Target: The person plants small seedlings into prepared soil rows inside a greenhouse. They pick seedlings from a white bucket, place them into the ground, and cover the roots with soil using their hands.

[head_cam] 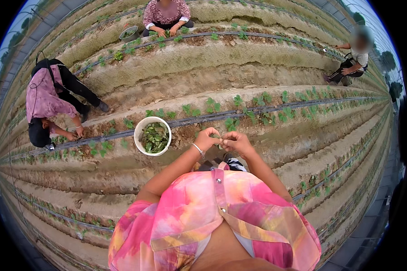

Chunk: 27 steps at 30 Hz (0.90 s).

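Observation:
My left hand (207, 138), with a silvery bangle at the wrist, and my right hand (236, 142) meet above the near edge of a planted soil bed. Between their fingertips they pinch a small green leafy sprig (217, 137). To the left of my hands a white plastic bucket (137, 143) stands on the bed, partly filled with picked green leaves (154, 137). Low leafy plants, which look like strawberry plants (232, 124), grow beyond my hands on both sides of a black drip irrigation line (200, 118).
One co-worker (49, 88) bends over the same bed at the left. Another (166, 17) sits at the bed beyond, beside a grey bucket (129, 34). A third (354, 61) sits at the far right. Furrows run between the raised beds; my shoe (235, 164) shows below my hands.

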### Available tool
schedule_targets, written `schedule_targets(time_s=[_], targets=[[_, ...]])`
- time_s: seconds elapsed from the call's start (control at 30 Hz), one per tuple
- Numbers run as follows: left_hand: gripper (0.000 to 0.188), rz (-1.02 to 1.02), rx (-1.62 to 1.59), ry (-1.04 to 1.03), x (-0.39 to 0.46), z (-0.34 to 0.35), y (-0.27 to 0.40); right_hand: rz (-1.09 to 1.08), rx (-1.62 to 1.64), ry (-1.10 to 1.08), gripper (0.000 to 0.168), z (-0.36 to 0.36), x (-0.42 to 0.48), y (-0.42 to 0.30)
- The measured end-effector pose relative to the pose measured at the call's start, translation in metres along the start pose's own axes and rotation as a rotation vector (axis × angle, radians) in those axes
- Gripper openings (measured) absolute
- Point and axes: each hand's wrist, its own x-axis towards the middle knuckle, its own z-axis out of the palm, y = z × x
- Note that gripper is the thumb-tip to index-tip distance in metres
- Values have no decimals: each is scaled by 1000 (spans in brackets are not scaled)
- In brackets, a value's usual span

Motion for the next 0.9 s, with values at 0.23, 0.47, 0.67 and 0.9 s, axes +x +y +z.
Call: schedule_targets(time_s=[0.23, 0.47, 0.67, 0.9], targets=[[16, -56, -72, 96, -2, 13, 4, -58, -122, 7, 19, -6, 2, -4], [14, -101, -196, 163, 4, 40, 11, -110, -157, -42, 15, -39, 13, -7], [11, -195, -476, 168, 6, 53, 13, -91, -180, -133, 12, -59, 14, -21], [13, -205, -714, 179, 23, 46, 23, -66, -229, -176, 9, -71, 33, -54]])
